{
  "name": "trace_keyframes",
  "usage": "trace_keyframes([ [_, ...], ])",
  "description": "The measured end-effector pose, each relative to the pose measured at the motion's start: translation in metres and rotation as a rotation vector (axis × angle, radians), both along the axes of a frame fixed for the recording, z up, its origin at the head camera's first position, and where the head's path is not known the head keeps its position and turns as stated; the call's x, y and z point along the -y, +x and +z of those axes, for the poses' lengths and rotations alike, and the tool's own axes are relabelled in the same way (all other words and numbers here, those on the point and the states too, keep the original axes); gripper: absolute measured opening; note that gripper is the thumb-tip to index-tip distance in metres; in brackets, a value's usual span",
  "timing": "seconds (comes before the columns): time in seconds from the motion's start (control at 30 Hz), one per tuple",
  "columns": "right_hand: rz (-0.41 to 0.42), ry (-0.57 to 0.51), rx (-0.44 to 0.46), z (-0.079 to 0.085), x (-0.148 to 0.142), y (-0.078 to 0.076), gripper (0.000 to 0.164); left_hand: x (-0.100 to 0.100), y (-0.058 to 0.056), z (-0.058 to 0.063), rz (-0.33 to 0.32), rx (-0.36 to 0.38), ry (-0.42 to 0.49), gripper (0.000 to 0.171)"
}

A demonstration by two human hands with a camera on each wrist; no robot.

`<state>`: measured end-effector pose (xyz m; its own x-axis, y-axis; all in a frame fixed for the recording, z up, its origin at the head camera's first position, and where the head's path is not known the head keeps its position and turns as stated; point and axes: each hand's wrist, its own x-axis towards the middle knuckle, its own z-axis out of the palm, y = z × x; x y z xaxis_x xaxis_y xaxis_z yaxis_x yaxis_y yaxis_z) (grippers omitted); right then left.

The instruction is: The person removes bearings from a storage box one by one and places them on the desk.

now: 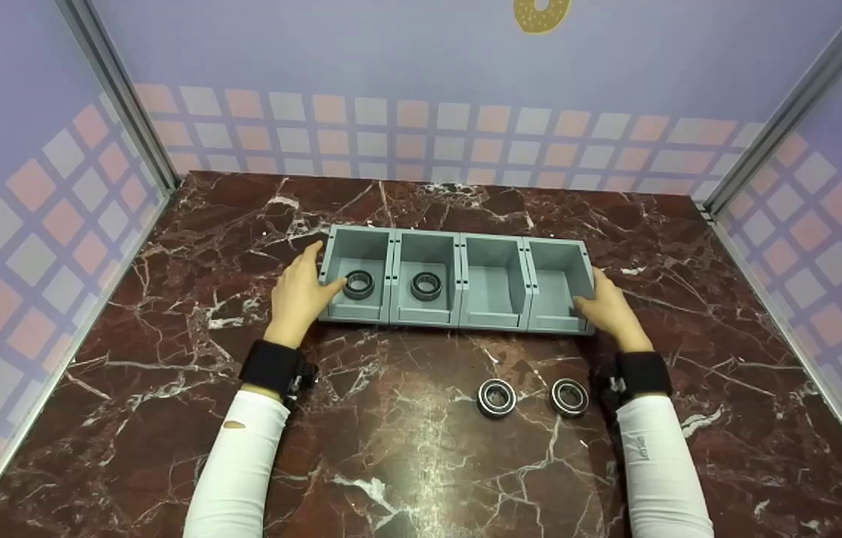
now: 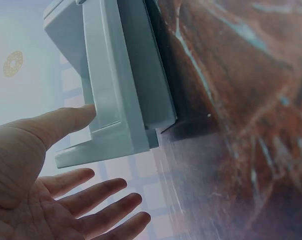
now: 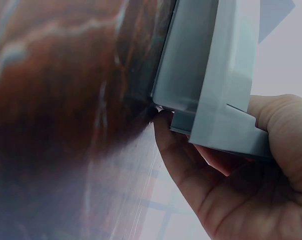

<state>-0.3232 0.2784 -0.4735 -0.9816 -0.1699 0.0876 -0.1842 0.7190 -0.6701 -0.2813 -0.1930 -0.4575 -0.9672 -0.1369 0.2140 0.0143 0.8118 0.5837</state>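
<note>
A row of joined grey storage bins (image 1: 424, 326) stands on the marbled table. Ball bearings lie in it: one (image 1: 358, 285) in the leftmost bin, another (image 1: 426, 286) in the bin beside it. My left hand (image 1: 299, 295) is at the row's left end, its thumb over the wall. In the left wrist view the other fingers (image 2: 108, 192) extend loosely, apart from the bin's side. At the right end my right hand (image 1: 613, 308) grips the last bin's wall, thumb inside and fingers outside, with a fingertip (image 3: 163, 120) at the bottom edge in the right wrist view.
Two more bearings lie on the table (image 1: 391, 463) in front of the row: one bearing (image 1: 497, 397) right of centre, another bearing (image 1: 569, 397) near the right wrist. Tiled-pattern panels (image 1: 421, 127) enclose the table at the back and both sides.
</note>
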Motion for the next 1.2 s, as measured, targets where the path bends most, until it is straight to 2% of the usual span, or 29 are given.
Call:
trace_keyframes([
  [0.2, -0.011, -0.018, -0.013, -0.002, -0.001, 0.000, 0.061, -0.001, 0.001, 0.006, -0.003, -0.005, -0.025, 0.072],
  [0.5, -0.007, -0.005, -0.005, -0.001, -0.001, -0.001, 0.064, -0.004, 0.002, 0.028, -0.014, -0.026, -0.087, 0.069],
  [0.77, 0.002, -0.007, 0.011, -0.001, -0.001, -0.002, 0.063, -0.013, 0.002, 0.046, -0.063, -0.076, -0.134, 0.068],
  [1.2, -0.016, -0.021, 0.006, -0.003, 0.001, -0.001, 0.061, -0.034, -0.005, 0.077, -0.151, -0.049, -0.234, 0.070],
])
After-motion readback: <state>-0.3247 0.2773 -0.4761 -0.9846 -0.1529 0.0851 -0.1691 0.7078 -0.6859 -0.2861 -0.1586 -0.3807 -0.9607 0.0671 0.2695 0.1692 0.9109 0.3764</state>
